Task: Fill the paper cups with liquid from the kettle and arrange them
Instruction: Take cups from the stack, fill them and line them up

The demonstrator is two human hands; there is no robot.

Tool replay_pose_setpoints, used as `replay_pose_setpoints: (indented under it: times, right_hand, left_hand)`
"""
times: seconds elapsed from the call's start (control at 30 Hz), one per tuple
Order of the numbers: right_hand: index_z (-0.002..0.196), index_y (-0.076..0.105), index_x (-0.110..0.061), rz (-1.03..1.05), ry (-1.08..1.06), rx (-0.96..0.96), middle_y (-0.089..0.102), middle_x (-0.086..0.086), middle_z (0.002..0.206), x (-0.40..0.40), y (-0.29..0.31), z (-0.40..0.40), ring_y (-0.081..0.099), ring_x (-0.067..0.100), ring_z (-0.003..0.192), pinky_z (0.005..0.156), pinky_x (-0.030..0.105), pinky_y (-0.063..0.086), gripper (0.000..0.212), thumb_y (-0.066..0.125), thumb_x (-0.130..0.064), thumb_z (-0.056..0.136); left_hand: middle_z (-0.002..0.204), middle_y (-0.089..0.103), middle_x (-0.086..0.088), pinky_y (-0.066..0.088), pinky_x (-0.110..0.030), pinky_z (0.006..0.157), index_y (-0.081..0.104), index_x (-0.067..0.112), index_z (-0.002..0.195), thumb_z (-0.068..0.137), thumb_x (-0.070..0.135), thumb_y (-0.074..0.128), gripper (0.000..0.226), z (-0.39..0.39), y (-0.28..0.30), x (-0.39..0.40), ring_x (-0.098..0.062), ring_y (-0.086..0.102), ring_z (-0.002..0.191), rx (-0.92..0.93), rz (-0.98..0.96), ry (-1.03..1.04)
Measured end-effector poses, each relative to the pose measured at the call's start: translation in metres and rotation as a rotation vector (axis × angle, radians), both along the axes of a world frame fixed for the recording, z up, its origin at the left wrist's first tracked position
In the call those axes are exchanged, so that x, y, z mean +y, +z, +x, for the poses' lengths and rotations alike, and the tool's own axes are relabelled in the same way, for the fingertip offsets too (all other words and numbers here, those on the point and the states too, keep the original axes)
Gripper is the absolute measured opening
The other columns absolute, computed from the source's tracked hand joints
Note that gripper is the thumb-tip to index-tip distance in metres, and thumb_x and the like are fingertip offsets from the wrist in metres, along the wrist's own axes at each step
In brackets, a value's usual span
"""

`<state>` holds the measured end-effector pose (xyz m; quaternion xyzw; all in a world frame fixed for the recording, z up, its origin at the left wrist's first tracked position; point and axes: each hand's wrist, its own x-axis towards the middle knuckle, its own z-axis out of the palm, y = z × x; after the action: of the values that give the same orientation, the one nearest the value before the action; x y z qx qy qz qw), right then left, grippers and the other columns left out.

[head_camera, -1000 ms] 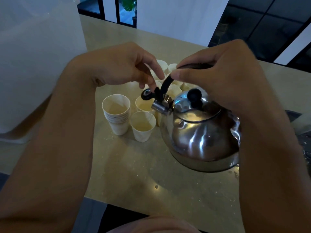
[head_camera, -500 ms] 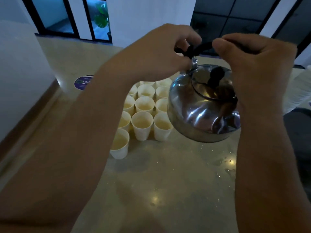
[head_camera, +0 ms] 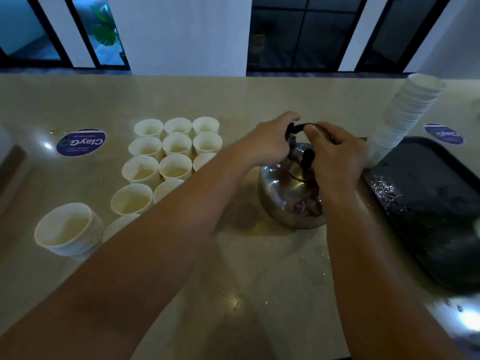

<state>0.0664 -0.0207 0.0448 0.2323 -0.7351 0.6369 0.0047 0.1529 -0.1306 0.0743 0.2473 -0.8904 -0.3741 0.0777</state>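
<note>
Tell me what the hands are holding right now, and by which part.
Both hands hold the steel kettle by its black handle: the left hand grips the handle's left end, the right hand its right side. The kettle rests on the counter.

Bare beige stone bench (head_camera: 259,294) lies open in front of the shiny steel kettle (head_camera: 283,201). Left of the kettle, rows of filled white paper cups (head_camera: 174,144) block the way; right of it, a black plastic tray (head_camera: 436,203) and a tall leaning stack of white paper cups (head_camera: 405,113) close that side.
</note>
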Motion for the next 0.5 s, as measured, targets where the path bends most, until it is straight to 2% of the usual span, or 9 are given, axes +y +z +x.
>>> replay_pose_setpoints:
  times: [0.1,0.17,0.3,0.4,0.5]
  right_hand:
    - [0.102,0.078,-0.027,0.014,-0.001,-0.043,0.076,-0.012,0.091,0.0,-0.014,-0.006,0.07,0.002,0.089,0.087,0.03,0.059,0.021,0.078,-0.039,0.084]
    - [0.102,0.079,-0.026,0.019,0.008,-0.05,0.076,-0.012,0.091,-0.001,-0.019,-0.007,0.07,0.002,0.088,0.087,0.03,0.059,0.021,0.077,-0.038,0.085]
    - [0.103,0.079,-0.024,0.029,0.008,-0.07,0.074,-0.015,0.087,-0.002,-0.025,-0.005,0.069,-0.003,0.084,0.08,0.02,0.057,0.019,0.077,-0.034,0.087]
    - [0.104,0.079,-0.023,0.025,0.001,-0.086,0.073,-0.017,0.085,-0.001,-0.03,-0.004,0.067,-0.007,0.081,0.079,0.018,0.055,0.019,0.077,-0.034,0.087]
    - [0.103,0.078,-0.026,0.059,-0.004,-0.057,0.072,-0.017,0.087,-0.002,-0.033,-0.002,0.067,-0.004,0.084,0.082,0.024,0.057,0.017,0.075,-0.035,0.089]
  left_hand:
    - [0.144,0.05,-0.012,0.046,-0.047,0.1,0.029,0.032,0.15,0.088,0.002,0.047,0.071,-0.009,-0.014,0.003,-0.032,0.052,0.123,-0.028,-0.001,0.024]
    - [0.144,0.049,-0.013,0.043,-0.05,0.103,0.027,0.035,0.15,0.088,0.004,0.048,0.072,-0.013,-0.019,0.003,-0.034,0.049,0.125,-0.046,0.005,0.031]
    - [0.148,0.043,-0.016,0.042,-0.052,0.104,0.023,0.042,0.149,0.086,0.009,0.046,0.075,-0.013,-0.032,0.0,-0.039,0.047,0.128,-0.061,0.036,0.061]
    - [0.142,0.047,-0.015,0.043,-0.053,0.103,0.024,0.041,0.15,0.088,0.009,0.047,0.073,-0.013,-0.044,0.003,-0.039,0.051,0.12,-0.034,0.04,0.08]
    - [0.143,0.045,-0.012,0.039,-0.053,0.106,0.025,0.035,0.152,0.092,0.007,0.049,0.07,-0.013,-0.049,0.005,-0.037,0.044,0.126,0.006,0.019,0.084]
